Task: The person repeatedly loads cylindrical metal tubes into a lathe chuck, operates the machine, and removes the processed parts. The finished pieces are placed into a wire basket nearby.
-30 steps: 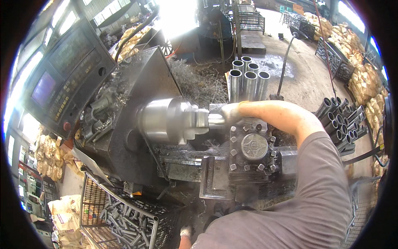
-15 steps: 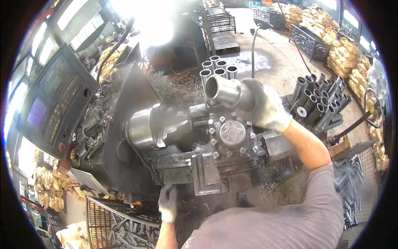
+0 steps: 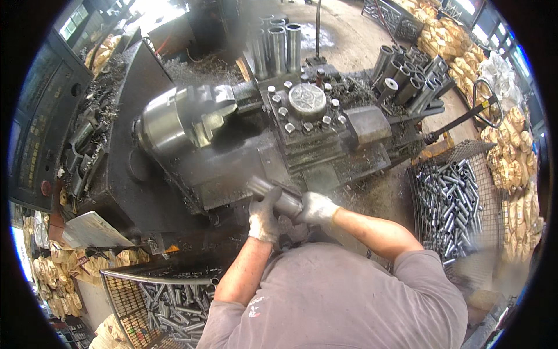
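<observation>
A short, thick-walled metal tube is held close to my body, slanting down to the right, just in front of the lathe bed. My left hand, in a soiled white work glove, is closed around its middle. At the tube's right end, my right hand, gloved alike, grips it; some of those fingers are hidden. Beyond the hands is the lathe, its shiny chuck to the left with jaws facing right. The square tool post, ringed with bolts, sits to the right of the chuck.
Upright tubes stand behind the tool post, and more tubes cluster at far right. Wire baskets of small tubes flank me, one at right, one at lower left. A control panel rises at left.
My right hand has brought the tube from above the tool post down toward my body. My left hand has come up from the machine's front and now holds the tube too. The view has shifted.
</observation>
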